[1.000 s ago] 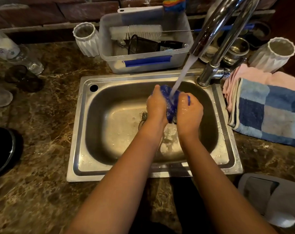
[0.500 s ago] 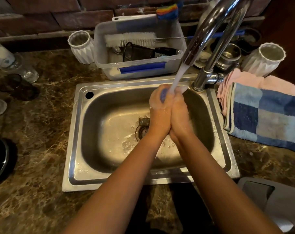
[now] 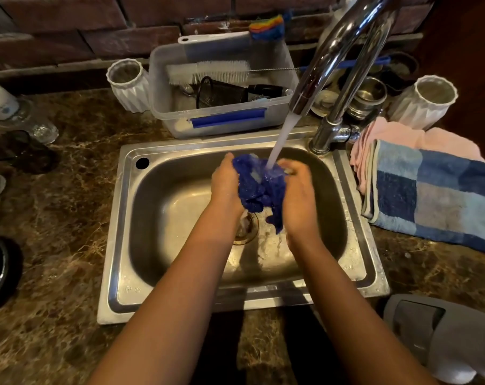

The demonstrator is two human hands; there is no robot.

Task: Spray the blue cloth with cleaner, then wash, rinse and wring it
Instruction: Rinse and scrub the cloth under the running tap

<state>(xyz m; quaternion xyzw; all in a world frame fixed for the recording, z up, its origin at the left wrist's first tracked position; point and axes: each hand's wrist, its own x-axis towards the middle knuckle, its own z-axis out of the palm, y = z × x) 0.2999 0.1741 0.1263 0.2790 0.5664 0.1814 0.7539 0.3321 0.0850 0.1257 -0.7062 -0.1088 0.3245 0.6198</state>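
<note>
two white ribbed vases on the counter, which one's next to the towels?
The white vase at the right, behind the pink towel and blue checked towel. The other vase stands left of the plastic bin.

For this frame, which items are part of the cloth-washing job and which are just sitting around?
In use: blue cloth, left hand, right hand, faucet, water stream, sink.

Idle: checked towel, pink cloth, plastic bin, bottle brush, white vases.

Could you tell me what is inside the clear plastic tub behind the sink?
In the tub lie a white bristle brush and a black mesh strainer with a black handle. Its floor beneath them is mostly hidden.
</note>
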